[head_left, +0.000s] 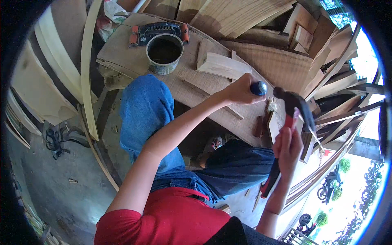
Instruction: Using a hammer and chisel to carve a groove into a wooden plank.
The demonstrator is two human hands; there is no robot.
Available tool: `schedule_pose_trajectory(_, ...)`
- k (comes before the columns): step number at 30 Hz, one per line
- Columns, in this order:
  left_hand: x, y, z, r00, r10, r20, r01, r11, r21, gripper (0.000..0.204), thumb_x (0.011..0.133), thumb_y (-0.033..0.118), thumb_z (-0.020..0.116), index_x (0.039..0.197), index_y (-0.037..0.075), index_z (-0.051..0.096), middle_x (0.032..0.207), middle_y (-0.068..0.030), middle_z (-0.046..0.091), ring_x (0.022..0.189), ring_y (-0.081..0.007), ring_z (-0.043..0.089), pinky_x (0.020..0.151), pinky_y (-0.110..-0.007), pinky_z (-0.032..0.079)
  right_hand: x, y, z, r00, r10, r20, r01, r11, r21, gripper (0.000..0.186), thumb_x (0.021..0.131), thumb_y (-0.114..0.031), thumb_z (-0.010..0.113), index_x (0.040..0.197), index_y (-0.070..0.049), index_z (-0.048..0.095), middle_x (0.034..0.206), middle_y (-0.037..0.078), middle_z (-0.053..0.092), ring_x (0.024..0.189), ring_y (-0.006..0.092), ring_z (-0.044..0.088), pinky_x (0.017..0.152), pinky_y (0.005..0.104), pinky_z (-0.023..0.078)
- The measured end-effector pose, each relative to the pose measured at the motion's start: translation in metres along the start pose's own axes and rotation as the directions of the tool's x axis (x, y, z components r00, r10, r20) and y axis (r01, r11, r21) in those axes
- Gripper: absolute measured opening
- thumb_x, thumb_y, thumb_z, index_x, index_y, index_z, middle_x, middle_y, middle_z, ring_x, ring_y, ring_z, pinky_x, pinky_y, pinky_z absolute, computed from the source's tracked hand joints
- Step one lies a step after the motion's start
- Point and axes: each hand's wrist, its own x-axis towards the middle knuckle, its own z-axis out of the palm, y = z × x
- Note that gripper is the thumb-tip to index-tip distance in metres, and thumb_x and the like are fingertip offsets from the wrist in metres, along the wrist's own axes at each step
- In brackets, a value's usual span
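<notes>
Claw hammer [292, 105], its red-and-black handle wrapped in the closed fingers of the right hand [288, 146], has its head just beside the blue rounded butt of a tool handle [259, 88], which the left hand [242, 90] grips in a fist over the wooden bench [118, 51], the tool's far end hidden. Farther left on the bench sit a pale wood block [224, 65] and a round tub [164, 68] with dark contents, near a black tool with orange ends [141, 32]. Beyond, wooden boards [265, 63] lie piled.

Red-and-black hammer handle [274, 174], dark hammer head [293, 101], blue tool end [258, 88], red shirt [179, 216], blue jeans [146, 108]
</notes>
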Motion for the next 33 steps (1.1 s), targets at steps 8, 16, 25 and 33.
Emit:
schedule_pose_trajectory(8, -0.004, 0.0, 0.003, 0.998, -0.035, -0.051, 0.038, 0.998, 0.048, 0.024, 0.068, 0.014, 0.065, 0.052, 0.002, 0.053, 0.043, -0.0036, 0.049, 0.042, -0.0089, 0.042, 0.041, -0.029, 0.035, 0.048, 0.132, 0.052, 0.967, -0.231, -0.11, 0.17, 0.903, -0.395, 0.033, 0.068, -0.021, 0.077, 0.072, -0.003, 0.051, 0.056, 0.002, 0.044, 0.051, 0.0083, 0.037, 0.048, 0.0245, 0.037)
schedule_pose_trajectory(16, -0.005, -0.001, 0.008, 1.0, 0.0, -0.006, -0.001, 0.999, -0.033, 0.022, 0.072, 0.011, 0.063, 0.055, 0.003, 0.052, 0.048, 0.0012, 0.048, 0.047, -0.0057, 0.041, 0.044, -0.026, 0.034, 0.084, 0.195, 0.087, 0.979, -0.186, -0.079, 0.149, 0.928, -0.34, 0.026, 0.072, -0.014, 0.071, 0.092, -0.001, 0.06, 0.054, 0.002, 0.051, 0.041, 0.0081, 0.046, 0.038, 0.0244, 0.037)
schedule_pose_trajectory(25, -0.008, 0.001, -0.001, 0.999, -0.039, -0.03, 0.038, 0.999, -0.03, 0.02, 0.071, 0.01, 0.064, 0.055, 0.003, 0.053, 0.048, 0.0014, 0.048, 0.048, -0.0055, 0.042, 0.046, -0.027, 0.034, 0.081, 0.177, 0.099, 0.993, -0.081, -0.084, 0.057, 0.964, -0.259, 0.019, 0.072, -0.014, 0.069, 0.078, -0.001, 0.057, 0.052, 0.007, 0.054, 0.043, 0.0115, 0.051, 0.044, 0.0302, 0.041)
schedule_pose_trajectory(33, -0.005, 0.002, -0.001, 0.992, -0.056, -0.113, 0.051, 0.997, -0.052, 0.026, 0.067, 0.016, 0.067, 0.053, 0.001, 0.052, 0.044, -0.0045, 0.047, 0.045, -0.0097, 0.041, 0.044, -0.032, 0.035, 0.081, 0.174, 0.098, 0.997, -0.04, -0.065, 0.024, 0.971, -0.237, 0.018, 0.073, -0.014, 0.069, 0.076, -0.002, 0.056, 0.051, 0.004, 0.052, 0.041, 0.0098, 0.049, 0.041, 0.0274, 0.039)
